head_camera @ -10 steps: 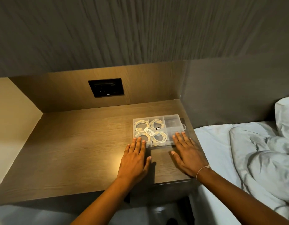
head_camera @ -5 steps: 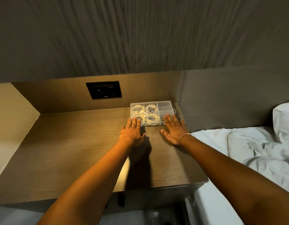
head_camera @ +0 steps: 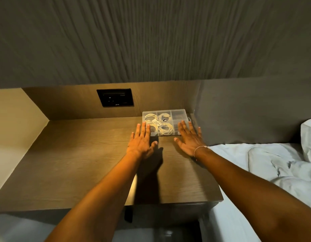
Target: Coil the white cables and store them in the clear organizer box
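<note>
The scene is dimly lit with warm, yellowish light. The wooden shelf (head_camera: 67, 154) is brightest at the left and nearest its back panel, while the grey wall (head_camera: 151, 41) above is left murky and smeared by blur. A dark, hard-edged shadow is cast rightward beneath the left hand (head_camera: 141, 143). The white bedding (head_camera: 266, 165) is rendered cooler and soft. Straight edges are bent by wide-angle distortion near the frame borders.
</note>
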Tool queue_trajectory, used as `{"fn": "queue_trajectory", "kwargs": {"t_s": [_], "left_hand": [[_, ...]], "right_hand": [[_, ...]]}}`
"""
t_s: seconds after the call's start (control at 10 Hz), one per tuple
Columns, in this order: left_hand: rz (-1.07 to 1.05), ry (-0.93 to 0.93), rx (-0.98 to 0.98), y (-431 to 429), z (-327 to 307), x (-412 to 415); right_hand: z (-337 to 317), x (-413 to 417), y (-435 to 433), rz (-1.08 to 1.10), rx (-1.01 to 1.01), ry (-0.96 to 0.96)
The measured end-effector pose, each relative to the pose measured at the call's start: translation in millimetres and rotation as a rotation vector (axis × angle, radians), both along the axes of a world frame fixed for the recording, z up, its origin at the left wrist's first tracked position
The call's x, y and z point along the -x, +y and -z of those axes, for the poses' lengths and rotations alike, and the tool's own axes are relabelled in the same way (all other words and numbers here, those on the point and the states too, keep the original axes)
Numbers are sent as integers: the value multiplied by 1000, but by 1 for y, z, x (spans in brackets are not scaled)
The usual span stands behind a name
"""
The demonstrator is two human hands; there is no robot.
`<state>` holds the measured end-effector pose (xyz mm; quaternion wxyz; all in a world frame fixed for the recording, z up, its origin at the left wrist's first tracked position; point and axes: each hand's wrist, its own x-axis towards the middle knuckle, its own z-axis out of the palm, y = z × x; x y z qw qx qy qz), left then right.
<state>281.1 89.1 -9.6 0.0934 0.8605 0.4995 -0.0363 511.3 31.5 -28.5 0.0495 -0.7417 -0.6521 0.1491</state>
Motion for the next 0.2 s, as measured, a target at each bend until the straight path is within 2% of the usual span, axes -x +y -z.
{"fn": "queue_trajectory", "kwargs": {"t_s": [0.1, 0.2], "left_hand": [[-51, -45, -89, -11, -8, 20], [-84, -72, -216, -25, -15, 46]], "right_hand": [[-13, 22, -25, 66, -206, 165], [-47, 50, -66, 145, -452, 515]]}}
